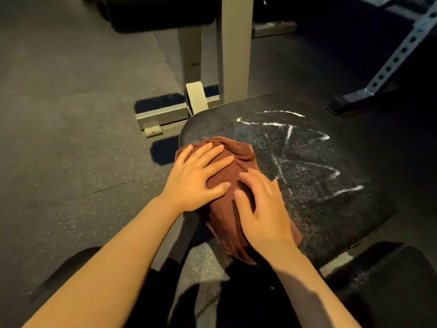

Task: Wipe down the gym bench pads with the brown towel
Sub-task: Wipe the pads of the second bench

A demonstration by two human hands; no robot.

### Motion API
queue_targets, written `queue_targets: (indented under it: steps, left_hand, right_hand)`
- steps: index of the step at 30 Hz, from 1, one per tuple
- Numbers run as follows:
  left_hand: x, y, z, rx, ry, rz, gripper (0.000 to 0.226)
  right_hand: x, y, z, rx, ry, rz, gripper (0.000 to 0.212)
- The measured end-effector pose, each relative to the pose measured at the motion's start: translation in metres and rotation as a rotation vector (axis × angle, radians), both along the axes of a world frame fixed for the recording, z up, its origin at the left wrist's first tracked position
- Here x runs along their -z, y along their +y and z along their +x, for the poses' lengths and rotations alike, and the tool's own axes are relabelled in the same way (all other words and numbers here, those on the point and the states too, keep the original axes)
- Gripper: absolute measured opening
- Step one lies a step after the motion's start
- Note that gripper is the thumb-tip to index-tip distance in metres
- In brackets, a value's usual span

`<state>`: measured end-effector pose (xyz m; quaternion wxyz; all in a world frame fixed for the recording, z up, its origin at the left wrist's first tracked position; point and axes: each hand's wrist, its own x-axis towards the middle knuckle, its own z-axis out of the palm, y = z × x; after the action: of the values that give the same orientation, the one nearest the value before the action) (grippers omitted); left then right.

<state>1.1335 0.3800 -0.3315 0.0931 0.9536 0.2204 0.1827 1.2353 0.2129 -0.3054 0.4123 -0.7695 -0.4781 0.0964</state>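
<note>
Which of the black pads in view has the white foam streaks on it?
The large seat pad under the brown towel and both hands; the pad at the lower right and the one at top show none.

Both hands, left and right, press the brown towel onto the chalk-streaked bench pad.

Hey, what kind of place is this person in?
Most likely a gym: a black padded bench with white streaks on it, speckled rubber floor, and a steel upright with a row of holes, like a rack.
</note>
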Motion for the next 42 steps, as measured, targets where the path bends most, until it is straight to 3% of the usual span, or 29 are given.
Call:
queue_targets:
  steps: [4,7,14,19,23,27,29,32,33,36,42]
  left_hand:
    - [-0.005,0.069,0.009,0.108,-0.01,-0.03,0.062]
    - [-0.008,0.114,0.024,0.261,0.006,-0.052,0.062]
    - [-0.005,0.163,0.053,0.596,-0.026,-0.099,0.066]
    - [-0.013,0.181,0.078,0.739,0.051,-0.169,0.069]
    - [-0.017,0.192,0.102,0.838,0.092,-0.181,0.069]
    - [-0.026,0.19,0.102,0.813,0.125,-0.119,0.072]
    - [-0.025,0.177,0.085,0.672,0.085,-0.087,0.067]
    - [-0.014,0.139,0.043,0.359,-0.113,-0.288,0.053]
    - [-0.009,0.128,0.033,0.317,-0.123,-0.273,0.051]
    - [-0.007,0.123,0.035,0.349,-0.051,-0.12,0.053]
    - [-0.028,0.144,0.064,0.524,0.238,-0.142,0.055]
  right_hand:
    - [-0.005,0.045,-0.01,-0.068,0.058,-0.072,0.064]
    - [-0.003,0.078,-0.013,0.046,0.078,-0.107,0.067]
    - [0.002,0.104,-0.022,0.296,0.076,-0.068,0.041]
    - [0.001,0.113,-0.03,0.368,0.055,-0.11,0.042]
    - [-0.005,0.117,-0.021,0.407,0.247,-0.026,0.05]
    - [-0.001,0.129,-0.023,0.413,0.062,-0.115,0.039]
    - [0.001,0.13,-0.027,0.42,0.061,-0.141,0.038]
    - [0.001,0.129,-0.028,0.449,0.064,-0.092,0.037]
    - [0.002,0.13,-0.028,0.455,0.051,-0.086,0.038]
    - [0.003,0.129,-0.03,0.459,0.051,-0.08,0.042]
    - [0.003,0.132,-0.029,0.469,0.074,-0.02,0.063]
